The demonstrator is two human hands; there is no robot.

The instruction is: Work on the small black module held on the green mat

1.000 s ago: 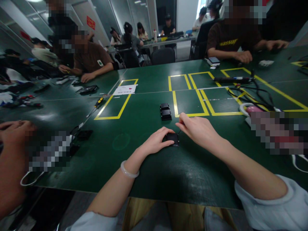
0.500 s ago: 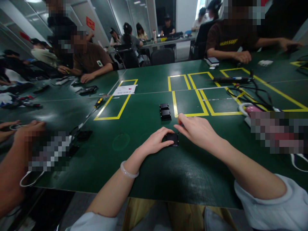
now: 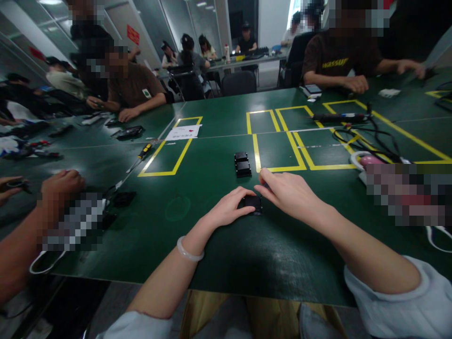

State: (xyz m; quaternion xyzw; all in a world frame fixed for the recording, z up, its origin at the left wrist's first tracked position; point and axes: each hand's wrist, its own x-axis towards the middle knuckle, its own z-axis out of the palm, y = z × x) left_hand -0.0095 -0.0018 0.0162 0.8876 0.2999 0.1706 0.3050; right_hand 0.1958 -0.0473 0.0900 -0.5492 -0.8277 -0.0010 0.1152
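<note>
On the green table [image 3: 212,254] lies a small flat black square part [image 3: 253,204] with tiny light spots at its edges. My left hand [image 3: 233,206] grips it from the left, thumb on the near side and fingers on the far side. At its upper right corner is my right hand [image 3: 284,190], thumb and forefinger pinched together. Whatever is in that pinch is too small and hidden to name. Beyond both hands sits a pair of similar black square parts [image 3: 242,164], one behind the other.
Yellow tape [image 3: 282,168] marks rectangles on the table. A yellow-and-black screwdriver [image 3: 144,150] and a white paper [image 3: 183,132] lie left of centre. Black cables [image 3: 379,141] spread at right. A neighbour's arm [image 3: 52,202] reaches in at left; other people sit opposite.
My right hand has shifted slightly left and turned a little at the part's corner. My left hand and the black part stay put. The neighbour's hand at left has moved right.
</note>
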